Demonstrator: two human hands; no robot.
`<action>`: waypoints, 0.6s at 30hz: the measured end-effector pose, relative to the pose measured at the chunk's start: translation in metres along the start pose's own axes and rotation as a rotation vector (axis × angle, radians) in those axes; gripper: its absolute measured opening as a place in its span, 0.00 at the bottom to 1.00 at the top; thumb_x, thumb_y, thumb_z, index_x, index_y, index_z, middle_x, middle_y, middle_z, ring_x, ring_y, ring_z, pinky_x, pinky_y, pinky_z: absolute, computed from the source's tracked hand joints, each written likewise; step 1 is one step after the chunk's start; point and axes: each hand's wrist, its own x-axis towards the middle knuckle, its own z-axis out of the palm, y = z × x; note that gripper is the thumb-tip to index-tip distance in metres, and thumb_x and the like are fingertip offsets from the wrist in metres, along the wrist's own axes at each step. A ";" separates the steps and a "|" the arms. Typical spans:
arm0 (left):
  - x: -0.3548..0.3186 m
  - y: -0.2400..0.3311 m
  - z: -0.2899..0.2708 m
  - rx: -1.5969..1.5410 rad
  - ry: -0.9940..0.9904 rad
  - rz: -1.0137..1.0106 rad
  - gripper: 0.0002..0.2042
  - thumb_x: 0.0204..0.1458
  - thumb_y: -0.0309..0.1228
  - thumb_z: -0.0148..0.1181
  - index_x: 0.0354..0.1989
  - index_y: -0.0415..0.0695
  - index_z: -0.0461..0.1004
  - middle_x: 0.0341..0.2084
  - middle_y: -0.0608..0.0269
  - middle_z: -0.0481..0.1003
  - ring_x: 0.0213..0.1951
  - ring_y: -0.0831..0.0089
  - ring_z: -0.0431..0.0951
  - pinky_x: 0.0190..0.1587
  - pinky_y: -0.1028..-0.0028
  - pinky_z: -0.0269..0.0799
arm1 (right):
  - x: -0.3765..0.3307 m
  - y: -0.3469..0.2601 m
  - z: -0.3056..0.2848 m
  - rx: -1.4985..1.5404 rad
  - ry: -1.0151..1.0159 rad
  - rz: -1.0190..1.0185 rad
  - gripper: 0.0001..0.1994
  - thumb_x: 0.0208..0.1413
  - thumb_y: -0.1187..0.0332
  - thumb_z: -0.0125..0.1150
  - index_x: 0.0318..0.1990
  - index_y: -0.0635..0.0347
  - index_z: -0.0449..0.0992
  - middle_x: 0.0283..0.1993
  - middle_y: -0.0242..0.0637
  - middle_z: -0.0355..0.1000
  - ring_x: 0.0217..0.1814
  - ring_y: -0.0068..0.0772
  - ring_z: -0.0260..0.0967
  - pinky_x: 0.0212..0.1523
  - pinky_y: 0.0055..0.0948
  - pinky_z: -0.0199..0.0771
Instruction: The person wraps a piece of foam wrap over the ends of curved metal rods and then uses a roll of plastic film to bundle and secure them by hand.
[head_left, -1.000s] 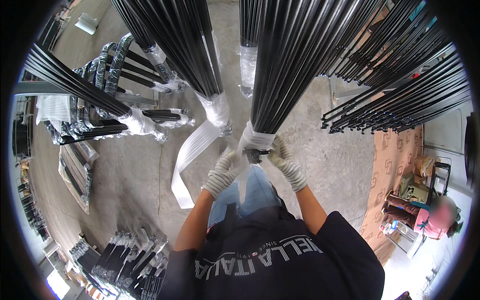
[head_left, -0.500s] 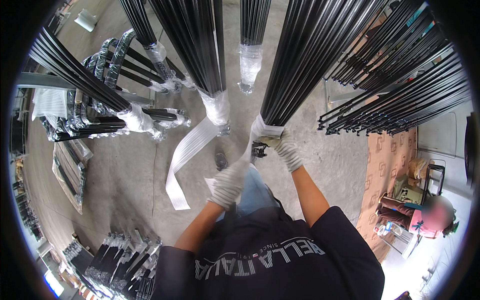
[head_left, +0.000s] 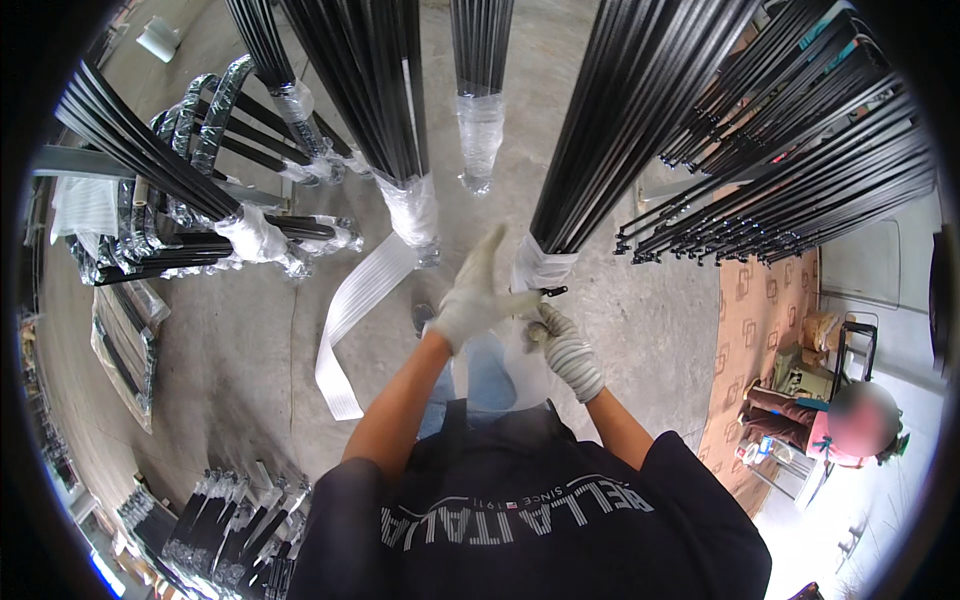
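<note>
A thick bundle of black metal rods (head_left: 625,130) slants down toward me, its lower end wrapped in white foam sheet (head_left: 545,268). My left hand (head_left: 468,302), in a pale work glove, is beside that wrapped end with its fingers spread. My right hand (head_left: 570,358), gloved too, is closed just below the bundle's end; a small round end shows at its fingers, but what it grips is hard to make out. A blurred, translucent white sheet (head_left: 520,368) hangs between my hands and my jeans. A small black fitting (head_left: 553,291) sticks out above my right hand.
A loose strip of ribbed white foam (head_left: 345,325) trails to the floor from another wrapped bundle (head_left: 410,205). More wrapped black tubes (head_left: 210,215) stand left. Many thin black rods (head_left: 770,200) lie on a rack at right. A person (head_left: 840,430) sits far right.
My left hand has risen from near my lap toward the bundle's end and opened. My right hand has come off the wrapped end and lowered toward me. The translucent sheet now shows below my hands.
</note>
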 end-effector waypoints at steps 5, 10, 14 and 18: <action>0.060 -0.014 0.030 -0.662 -0.658 -0.252 0.28 0.26 0.26 0.67 0.42 0.45 0.65 0.34 0.67 0.71 0.38 0.75 0.70 0.42 0.76 0.67 | -0.007 0.002 0.029 -0.504 0.269 -0.202 0.16 0.51 0.68 0.48 0.47 0.61 0.64 0.27 0.44 0.68 0.25 0.36 0.64 0.29 0.32 0.64; 0.092 -0.021 0.046 -0.466 -0.974 0.080 0.24 0.27 0.26 0.70 0.39 0.45 0.70 0.35 0.68 0.72 0.38 0.77 0.70 0.41 0.78 0.67 | -0.025 -0.018 0.061 -0.985 0.325 -0.421 0.16 0.49 0.59 0.50 0.42 0.59 0.62 0.18 0.46 0.65 0.20 0.49 0.63 0.21 0.42 0.60; 0.089 -0.041 0.079 -0.486 -0.935 0.169 0.25 0.28 0.30 0.69 0.39 0.45 0.69 0.37 0.66 0.70 0.39 0.75 0.69 0.43 0.76 0.66 | -0.044 -0.039 0.049 -1.024 0.216 -0.283 0.12 0.49 0.61 0.49 0.36 0.59 0.62 0.16 0.43 0.65 0.20 0.47 0.64 0.22 0.41 0.61; 0.098 -0.086 0.082 -0.690 -1.031 -0.173 0.23 0.27 0.30 0.66 0.38 0.44 0.69 0.35 0.66 0.71 0.37 0.73 0.70 0.41 0.72 0.67 | -0.069 -0.030 -0.007 -0.971 0.240 -0.288 0.11 0.47 0.65 0.51 0.38 0.58 0.65 0.28 0.47 0.66 0.29 0.42 0.65 0.27 0.32 0.63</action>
